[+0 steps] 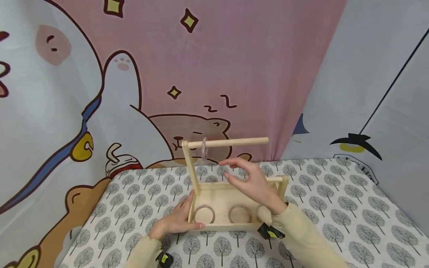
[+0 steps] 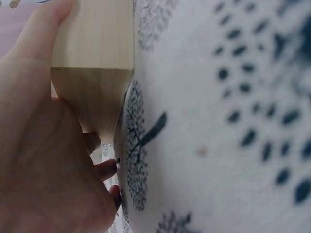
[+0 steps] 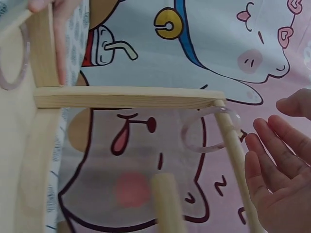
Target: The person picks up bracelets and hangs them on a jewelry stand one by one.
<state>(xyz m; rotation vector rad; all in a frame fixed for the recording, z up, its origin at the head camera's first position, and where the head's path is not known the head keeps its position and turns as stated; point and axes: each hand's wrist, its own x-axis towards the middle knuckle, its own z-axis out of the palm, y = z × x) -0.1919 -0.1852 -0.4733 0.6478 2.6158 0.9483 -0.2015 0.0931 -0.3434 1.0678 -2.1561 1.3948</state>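
A light wooden jewellery stand rests on the table, a shallow tray below and a bar raised on its left post. My left hand holds the tray's front left corner, thumb along the front wall, the other fingers at the side. A pale translucent bangle hangs on the upper bar near the post. My right hand, empty, is just right of and below it, thumb and fingers apart; the right wrist view shows the fingertips near the bangle. Several more bangles lie in the tray, one partly behind my right wrist.
A second, lower bar stands at the tray's right, partly behind my right hand. The upper bar's right end is free. A tree-print cloth covers the table, and a cartoon-print curtain hangs behind.
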